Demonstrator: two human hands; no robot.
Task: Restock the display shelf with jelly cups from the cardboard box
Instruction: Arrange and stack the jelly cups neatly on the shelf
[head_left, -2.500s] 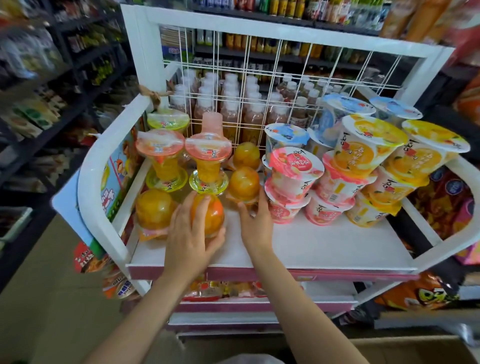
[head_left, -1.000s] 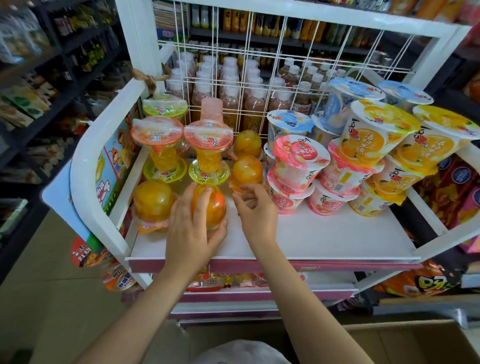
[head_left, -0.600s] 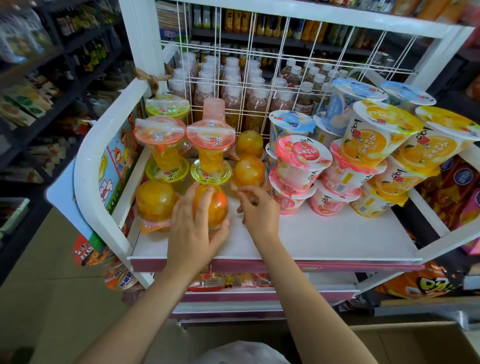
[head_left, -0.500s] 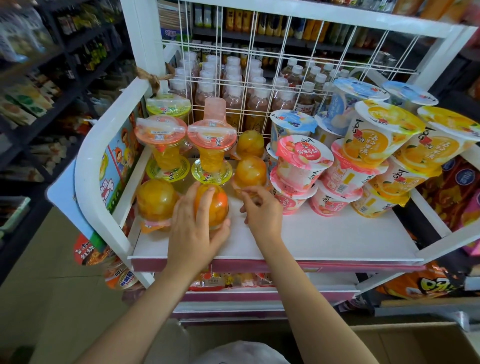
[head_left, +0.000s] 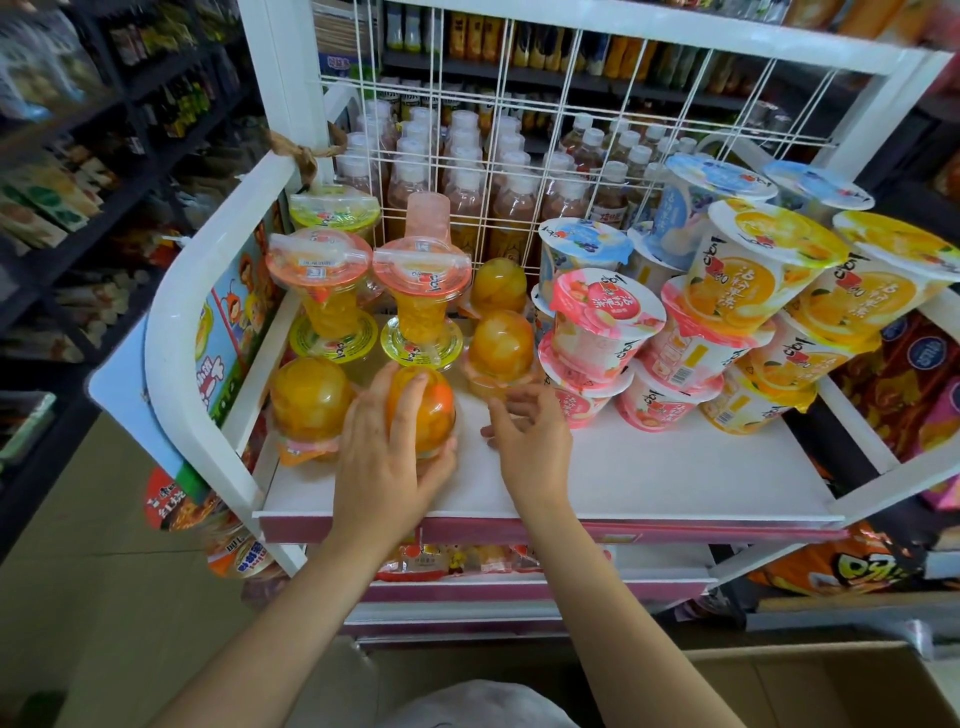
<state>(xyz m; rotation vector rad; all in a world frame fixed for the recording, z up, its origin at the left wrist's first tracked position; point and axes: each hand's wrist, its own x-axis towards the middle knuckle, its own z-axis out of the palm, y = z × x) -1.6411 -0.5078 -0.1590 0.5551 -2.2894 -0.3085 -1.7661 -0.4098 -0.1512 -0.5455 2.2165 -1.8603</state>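
On a white shelf (head_left: 649, 467), the left hand (head_left: 387, 462) wraps its fingers around an orange jelly cup (head_left: 422, 410) near the front edge, while the right hand (head_left: 530, 441) hovers beside it, fingers loosely apart.

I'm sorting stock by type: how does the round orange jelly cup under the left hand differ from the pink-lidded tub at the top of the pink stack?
The round clear orange jelly cup is a see-through dome showing fruit; the pink-lidded white tub is opaque with printed foil. The dome sits on the white shelf board, gripped by the left hand; the tub leans atop other tubs, untouched. Both are on the same shelf.
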